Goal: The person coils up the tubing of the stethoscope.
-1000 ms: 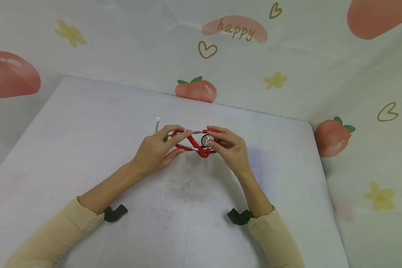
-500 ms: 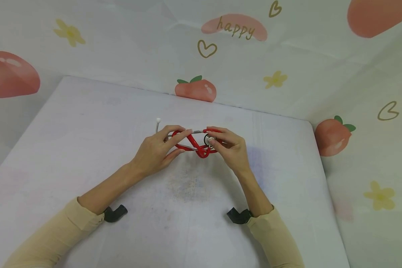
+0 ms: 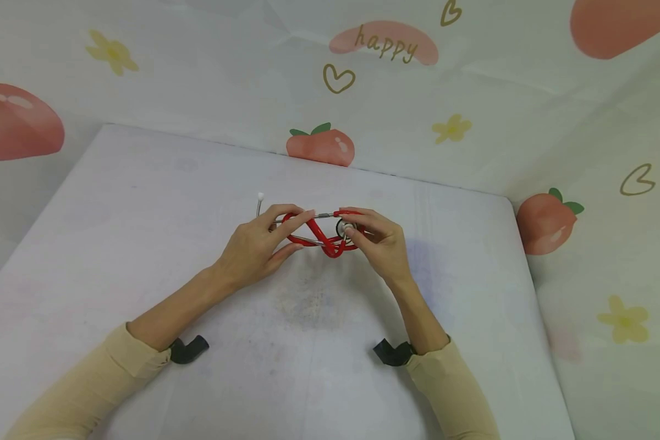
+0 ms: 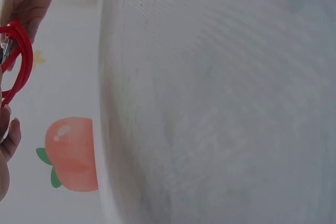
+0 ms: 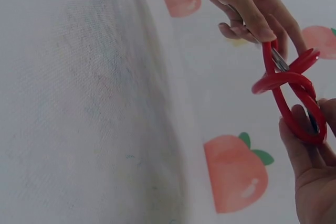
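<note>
A stethoscope (image 3: 321, 231) with red tubing, coiled into loops, is held up between both hands over the table. My left hand (image 3: 258, 247) grips its left end, fingers on top and thumb beneath; one metal ear tube with a white tip sticks up past that hand. At the other end my right hand (image 3: 382, 244) holds the tubing, its thumb against the round metal chest piece (image 3: 345, 228). In the right wrist view the red tubing (image 5: 286, 82) crosses over itself around the metal tubes. The left wrist view catches only part of the red loops (image 4: 22, 59) at its edge.
A white, lightly stained table (image 3: 242, 354) lies beneath the hands. Behind it and to the right rise white wall sheets (image 3: 253, 79) printed with peaches, flowers and hearts. A black strap end (image 3: 189, 350) juts from each sleeve cuff.
My right thumb has shifted slightly on the chest piece, which has turned a little and moved slightly right. My left hand keeps its grip in nearly the same place.
</note>
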